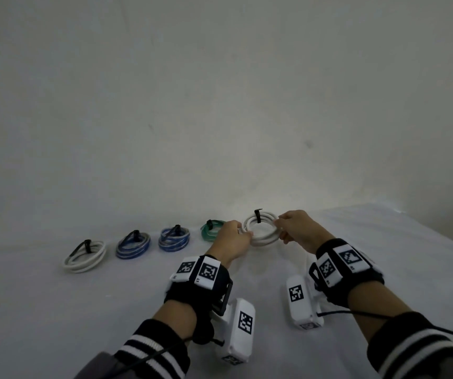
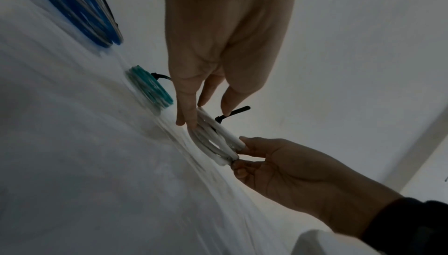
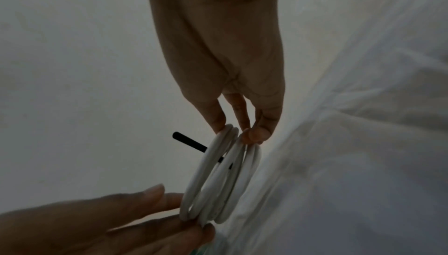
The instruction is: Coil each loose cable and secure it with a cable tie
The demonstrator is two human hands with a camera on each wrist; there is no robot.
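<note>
A coiled white cable (image 1: 260,231) with a black cable tie (image 1: 258,216) round its far side is held between both hands, at the right end of a row of coils. My left hand (image 1: 243,236) pinches the coil's left side and my right hand (image 1: 281,228) pinches its right side. In the left wrist view my left fingers (image 2: 191,113) lie along the white coil (image 2: 213,140), and the tie's tail (image 2: 235,112) sticks out. In the right wrist view my right fingertips (image 3: 254,134) grip the top of the loops (image 3: 218,182), with the tie (image 3: 189,142) behind.
Several tied coils lie in a row on the white cloth (image 1: 110,310): a white one (image 1: 84,257), two blue ones (image 1: 133,244) (image 1: 174,239) and a green one (image 1: 211,229) just left of my left hand. A pale wall (image 1: 219,105) stands right behind them.
</note>
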